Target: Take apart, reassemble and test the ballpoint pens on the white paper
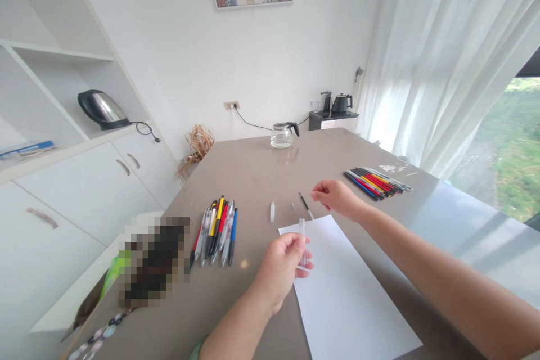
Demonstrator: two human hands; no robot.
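Note:
My left hand (280, 261) is closed around a clear plastic pen barrel (302, 229), which it holds upright over the near-left part of a white sheet of paper (354, 298). Beyond the sheet's far edge, my right hand (337, 198) hovers with thumb and fingers pinched together; whether something small is between them I cannot make out. Just left of those fingertips lies a pen refill (306, 206) with a dark end. A tiny metallic piece (293, 206), perhaps a spring, rests beside it. Farther left is a short translucent white pen part (272, 212).
A pile of assorted pens (215, 230) lies on the left of the table (253, 174). Another row of pens (375, 183) sits at the right. A glass pot (282, 136) stands at the far end. Near the left edge are a pixelated dark item (156, 264) and a beaded strap (99, 337).

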